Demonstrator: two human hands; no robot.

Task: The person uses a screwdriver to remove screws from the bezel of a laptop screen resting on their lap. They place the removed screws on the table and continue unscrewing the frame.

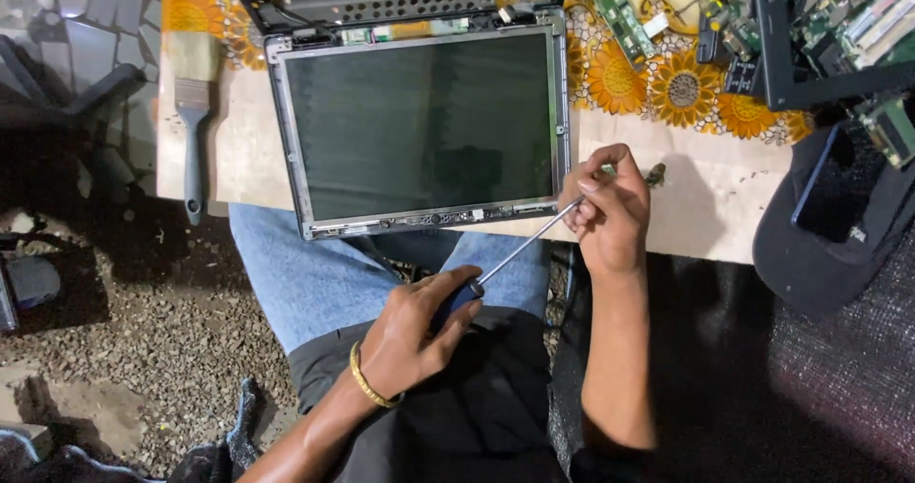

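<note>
A stripped laptop screen panel [419,126] in a thin metal frame lies flat on the table, its near edge over my knees. A screwdriver [524,245] with a dark handle and a thin metal shaft slants from my lap up toward the panel's lower right corner. My left hand [415,335], with a gold bangle at the wrist, is wrapped around the handle. My right hand [608,207] pinches the shaft near its tip, just right of that corner. The tip itself is hidden by my fingers.
A paintbrush [193,111] lies at the table's left edge. Circuit boards [858,16] and a black laptop frame [777,45] crowd the far right on a flowered cloth [667,88]. A black cap [820,254] holding a dark phone [824,192] sits at right. Gravel floor [162,340] lies at left.
</note>
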